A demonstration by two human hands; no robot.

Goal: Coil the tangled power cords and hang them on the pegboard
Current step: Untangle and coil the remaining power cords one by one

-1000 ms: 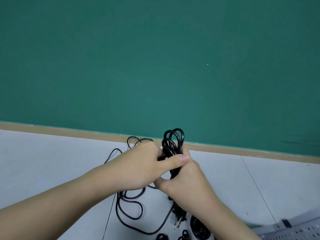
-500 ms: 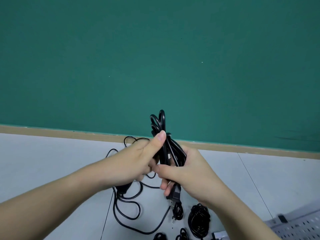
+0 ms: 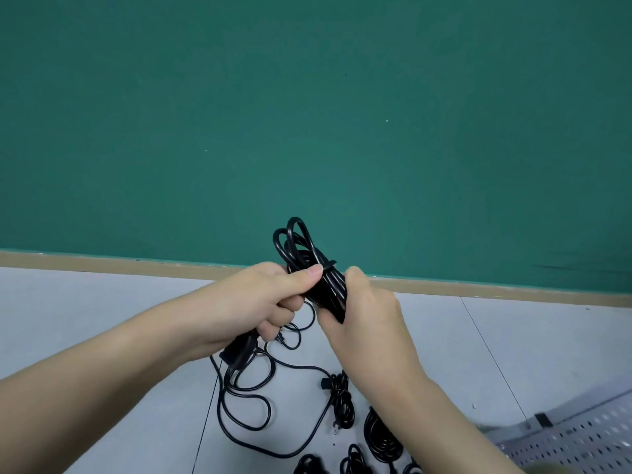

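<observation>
Two hands are up in the middle, in front of a green wall (image 3: pixel 307 114). Both hold one black cord bundle (image 3: pixel 316 271). The bundle is up in the air, above the gray floor (image 3: pixel 85 309), and not touching it. Loops of the bundle stick up over the fingers.

The left hand (image 3: pixel 260 302) is curled round the bundle from the left side. Its thumb lies flat on the top part of the bundle. A black plug end (image 3: pixel 239 348) pokes out under this hand.

The right hand (image 3: pixel 362 319) is curled round the bundle from the right side. We see the back of this hand. Its fingers are hidden behind the cord.

On the floor under the hands lies a loose cord (image 3: pixel 246 412). It runs in big messy loops. Just to the right of it is a small tied cord (image 3: pixel 342 401) with a plug at its near end. Next to that is a round coil (image 3: pixel 383 436), partly behind the right arm. More dark cord bits (image 3: pixel 352 461) sit at the near edge of the floor, cut off by the picture.

A gray pegboard (image 3: pixel 581 439) with many little holes lies flat in the near right corner of the floor.

A tan strip (image 3: pixel 102 263) runs where the wall meets the floor.
</observation>
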